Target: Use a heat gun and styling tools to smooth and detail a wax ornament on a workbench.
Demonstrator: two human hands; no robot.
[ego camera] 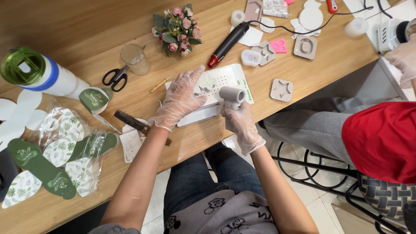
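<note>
Grey tool: my right hand (241, 123), in a thin clear glove, was closed around a small grey cylinder-shaped tool (232, 95), holding it upright at the near edge of the white tray (229, 80).
Tray: it lay on the wooden table (86, 26), just in front of me, with a white mold piece on it.
Left hand: my left hand (181, 100), also gloved, lay open and flat on the left part of the tray, gripping nothing.
Near things: a grey star mold (281, 89) lay to the right, a black heat gun (229, 43) behind the tray, scissors (115, 78) and a clear cup (135, 58) to the left.
Other person: someone in a red top (383, 141) sat at my right.
</note>
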